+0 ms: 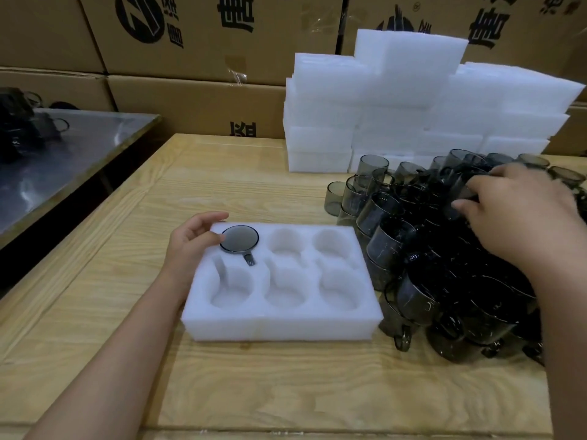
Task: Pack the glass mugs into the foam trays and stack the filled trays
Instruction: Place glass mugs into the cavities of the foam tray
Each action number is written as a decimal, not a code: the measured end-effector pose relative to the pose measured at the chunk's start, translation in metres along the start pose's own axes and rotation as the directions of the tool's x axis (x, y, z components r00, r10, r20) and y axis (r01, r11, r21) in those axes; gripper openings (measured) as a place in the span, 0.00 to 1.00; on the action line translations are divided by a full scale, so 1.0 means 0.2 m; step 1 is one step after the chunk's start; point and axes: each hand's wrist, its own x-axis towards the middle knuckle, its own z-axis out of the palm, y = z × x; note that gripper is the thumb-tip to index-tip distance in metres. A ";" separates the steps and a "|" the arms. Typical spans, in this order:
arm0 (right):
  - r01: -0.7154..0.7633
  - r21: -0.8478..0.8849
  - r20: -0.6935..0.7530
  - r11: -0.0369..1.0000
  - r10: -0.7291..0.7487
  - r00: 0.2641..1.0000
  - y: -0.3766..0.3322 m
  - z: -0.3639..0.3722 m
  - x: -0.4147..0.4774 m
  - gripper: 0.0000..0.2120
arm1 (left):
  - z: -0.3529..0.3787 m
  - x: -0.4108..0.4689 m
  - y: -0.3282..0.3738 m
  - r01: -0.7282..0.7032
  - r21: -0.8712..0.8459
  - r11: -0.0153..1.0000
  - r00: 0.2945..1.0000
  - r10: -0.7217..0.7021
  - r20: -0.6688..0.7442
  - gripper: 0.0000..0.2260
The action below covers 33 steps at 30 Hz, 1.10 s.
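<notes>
A white foam tray (282, 325) with six round pockets lies on the wooden table in front of me. One smoky glass mug (239, 239) sits in its far-left pocket, handle pointing toward me. My left hand (193, 241) rests at the tray's far-left corner, thumb touching the mug's rim. To the right lies a heap of dark glass mugs (444, 268). My right hand (511, 214) reaches into the back of the heap, fingers curled round a mug (460, 192) there.
Stacks of white foam trays (413, 106) stand at the back of the wooden table (111, 312). Cardboard boxes (197, 42) form a wall behind. A metal-topped table (63, 147) with dark mugs stands at the left.
</notes>
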 end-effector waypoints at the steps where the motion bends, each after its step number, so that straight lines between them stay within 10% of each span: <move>1: 0.032 0.065 -0.100 0.997 -0.026 0.995 -0.01 -0.02 -0.02 0.13 | 0.00 0.00 0.00 0.003 0.003 1.000 1.000 -0.003 -0.002 0.16; 7: 0.384 0.555 -0.387 0.738 -0.179 0.904 -0.39 -0.16 -0.19 0.03 | -0.01 0.00 -0.01 0.026 0.011 1.000 1.000 -0.026 -0.001 0.16; 14: 0.101 0.802 0.095 0.589 -0.293 0.951 -0.70 0.11 -0.15 0.27 | -0.01 0.00 -0.01 0.038 -0.029 0.999 0.999 -0.038 0.009 0.16; 33: 0.230 0.568 0.089 0.790 -0.337 0.937 -0.82 0.37 -0.12 0.27 | 0.00 -0.01 0.00 0.063 -0.024 0.998 0.998 -0.063 0.003 0.13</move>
